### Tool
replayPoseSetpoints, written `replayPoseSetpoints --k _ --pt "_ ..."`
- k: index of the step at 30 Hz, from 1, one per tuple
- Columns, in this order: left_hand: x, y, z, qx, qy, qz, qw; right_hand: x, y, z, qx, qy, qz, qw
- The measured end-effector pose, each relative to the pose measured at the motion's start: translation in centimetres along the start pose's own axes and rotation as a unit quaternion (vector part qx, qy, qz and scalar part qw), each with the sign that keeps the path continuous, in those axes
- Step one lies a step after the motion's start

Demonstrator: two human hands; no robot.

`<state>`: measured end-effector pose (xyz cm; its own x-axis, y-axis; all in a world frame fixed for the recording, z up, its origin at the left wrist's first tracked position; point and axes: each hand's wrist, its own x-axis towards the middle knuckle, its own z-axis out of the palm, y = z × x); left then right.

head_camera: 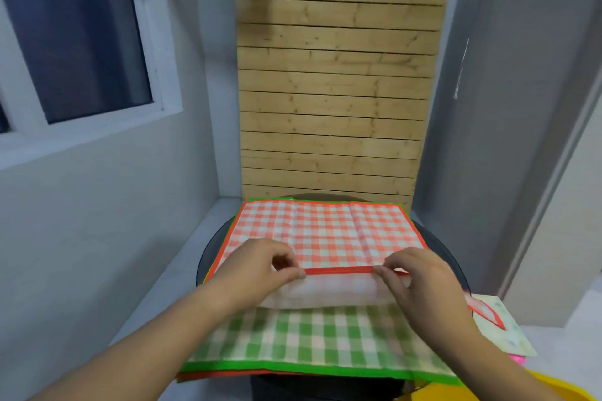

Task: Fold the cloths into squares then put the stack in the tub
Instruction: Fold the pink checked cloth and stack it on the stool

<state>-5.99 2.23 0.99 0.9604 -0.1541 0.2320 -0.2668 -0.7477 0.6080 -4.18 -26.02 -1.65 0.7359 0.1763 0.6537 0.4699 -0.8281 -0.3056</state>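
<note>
Red checked cloth (325, 231) lies over a green checked cloth (309, 342); left hand (257, 270) and right hand (420, 280) each pinch its near edge in a closed grip

wooden panel (335, 91) behind, walls (107, 221) flanking table (436, 244)

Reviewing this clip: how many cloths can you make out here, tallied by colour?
Red-checked cloth, near edge pinched by the left hand and right hand: 1
Green-checked cloth lying under it: 1
Pale patterned cloth at the right: 1
Total clearly visible: 3. More coloured edges show beneath the pile, but they cannot be counted.
</note>
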Motion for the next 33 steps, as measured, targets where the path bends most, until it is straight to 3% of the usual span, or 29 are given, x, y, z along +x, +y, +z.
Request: replayPoseSetpoints --k 5,13,19,24,33 --pt "5.0 0.2 -2.0 0.094 -0.009 -0.004 0.996 4.9 0.7 0.8 -0.059 0.03 -0.049 0.997" --pt "13.5 -2.0 -0.5 0.112 0.0 -0.076 0.991 11.4 4.5 6.1 -0.114 -0.032 -0.036 0.992" --pt "17.1 -6.1 4.1 0.073 0.044 -0.15 0.985 14.5 7.6 11.6 -0.134 -0.149 0.035 0.979" --pt "18.0 -10.2 8.3 0.086 0.068 -0.159 0.981 14.3 10.3 16.3 -0.012 -0.231 0.136 0.963" --pt "18.1 -11.8 10.7 0.1 0.125 -0.15 0.976 12.6 12.1 18.8 -0.002 -0.156 0.104 0.982"
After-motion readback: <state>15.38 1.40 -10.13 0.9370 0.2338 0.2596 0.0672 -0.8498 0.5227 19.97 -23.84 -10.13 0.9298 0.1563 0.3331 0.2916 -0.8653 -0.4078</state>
